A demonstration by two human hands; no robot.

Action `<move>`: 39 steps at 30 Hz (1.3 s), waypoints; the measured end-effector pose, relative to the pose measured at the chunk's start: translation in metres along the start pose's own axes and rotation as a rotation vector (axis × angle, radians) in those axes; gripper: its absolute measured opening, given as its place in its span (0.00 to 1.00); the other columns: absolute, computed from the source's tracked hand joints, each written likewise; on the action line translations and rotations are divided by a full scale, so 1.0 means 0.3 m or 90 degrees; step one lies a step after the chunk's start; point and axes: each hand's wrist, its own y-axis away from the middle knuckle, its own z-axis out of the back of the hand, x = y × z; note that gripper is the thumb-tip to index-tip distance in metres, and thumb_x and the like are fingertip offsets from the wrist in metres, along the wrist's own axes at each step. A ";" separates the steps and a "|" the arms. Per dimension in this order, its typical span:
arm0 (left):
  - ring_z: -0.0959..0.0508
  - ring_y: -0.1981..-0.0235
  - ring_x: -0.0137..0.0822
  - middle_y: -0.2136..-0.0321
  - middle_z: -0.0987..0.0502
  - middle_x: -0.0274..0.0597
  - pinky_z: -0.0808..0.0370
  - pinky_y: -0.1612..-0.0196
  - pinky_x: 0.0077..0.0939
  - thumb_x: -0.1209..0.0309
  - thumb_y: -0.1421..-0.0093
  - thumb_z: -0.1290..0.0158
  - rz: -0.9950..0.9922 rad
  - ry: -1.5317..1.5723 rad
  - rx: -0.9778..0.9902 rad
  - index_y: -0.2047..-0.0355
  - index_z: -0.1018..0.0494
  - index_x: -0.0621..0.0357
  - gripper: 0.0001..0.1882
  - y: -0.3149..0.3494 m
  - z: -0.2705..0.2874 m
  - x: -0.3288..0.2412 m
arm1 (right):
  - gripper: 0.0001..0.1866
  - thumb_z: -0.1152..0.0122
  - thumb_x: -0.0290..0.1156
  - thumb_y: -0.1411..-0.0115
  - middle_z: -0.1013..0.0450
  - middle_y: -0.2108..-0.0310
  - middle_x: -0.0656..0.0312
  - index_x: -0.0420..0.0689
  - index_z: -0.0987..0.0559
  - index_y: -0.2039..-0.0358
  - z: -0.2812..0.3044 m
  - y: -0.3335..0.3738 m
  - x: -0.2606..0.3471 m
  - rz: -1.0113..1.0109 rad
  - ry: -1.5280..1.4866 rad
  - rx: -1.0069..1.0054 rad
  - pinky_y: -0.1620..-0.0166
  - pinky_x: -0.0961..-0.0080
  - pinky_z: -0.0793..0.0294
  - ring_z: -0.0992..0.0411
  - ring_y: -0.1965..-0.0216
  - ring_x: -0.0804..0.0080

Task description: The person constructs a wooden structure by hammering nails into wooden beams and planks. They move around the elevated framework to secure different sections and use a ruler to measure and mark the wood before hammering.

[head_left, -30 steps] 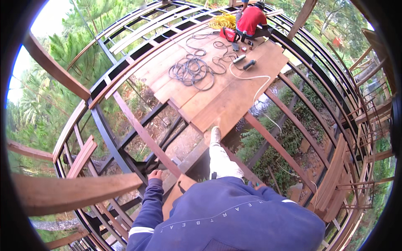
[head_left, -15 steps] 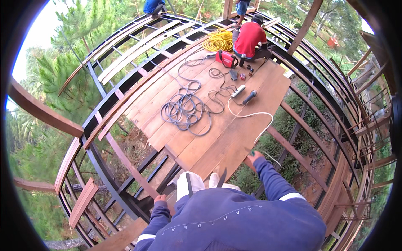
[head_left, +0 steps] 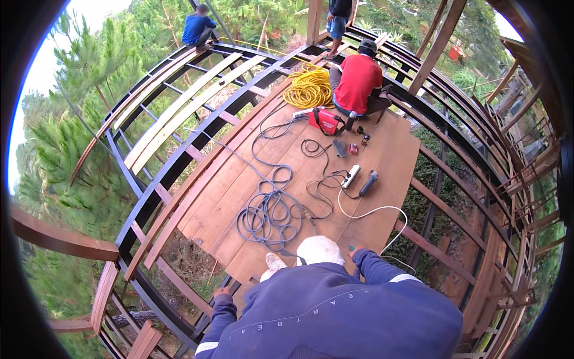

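My right hand [head_left: 357, 252] is low over the near right edge of the plank platform [head_left: 335, 216], beside my pale-trousered knee. Its fingers look closed around a small green thing too small to name. My left hand [head_left: 223, 294] hangs by the near left edge, close to a reddish wooden joist [head_left: 186, 292]; its fingers are too small to read. Ahead lies a loosely coiled grey cable [head_left: 269, 218]. Right of it are a white power strip [head_left: 351, 176] with a white cord and a dark blue-grey power tool [head_left: 369, 183].
A red carry-case-shaped machine [head_left: 326, 121] and a coil of yellow hose or cable [head_left: 308, 87] sit farther off. A person in red [head_left: 357, 81] crouches there; another in blue [head_left: 197, 29] sits on the far frame. Open gaps between black beams [head_left: 161, 185] flank the platform.
I have stepped forward onto the planks, one knee now raised. My left hand has come away from the joist it touched. My right hand has moved in beside the knee.
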 end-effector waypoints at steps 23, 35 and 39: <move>0.28 0.53 0.45 0.55 0.28 0.50 0.34 0.49 0.34 0.56 0.49 0.51 0.129 -0.008 0.253 0.57 0.26 0.49 0.20 -1.647 0.549 -1.363 | 0.42 0.62 0.70 0.49 0.28 0.80 0.51 0.38 0.23 0.71 1.876 -1.199 1.416 0.165 -0.306 -0.203 0.64 0.69 0.32 0.28 0.71 0.60; 0.24 0.61 0.42 0.62 0.23 0.47 0.29 0.55 0.33 0.60 0.47 0.52 0.098 0.045 0.072 0.63 0.24 0.54 0.16 -2.792 0.950 -2.078 | 0.47 0.59 0.72 0.53 0.26 0.72 0.46 0.31 0.23 0.68 1.964 -1.760 1.879 -0.084 -0.153 -0.189 0.56 0.72 0.33 0.28 0.63 0.58; 0.27 0.78 0.30 0.82 0.25 0.40 0.31 0.72 0.27 0.60 0.47 0.48 -0.023 0.333 -0.068 0.73 0.25 0.62 0.15 -3.097 1.345 -2.508 | 0.41 0.57 0.68 0.53 0.26 0.71 0.46 0.38 0.23 0.64 1.881 -1.817 1.844 -0.107 -0.094 0.081 0.56 0.71 0.32 0.27 0.62 0.56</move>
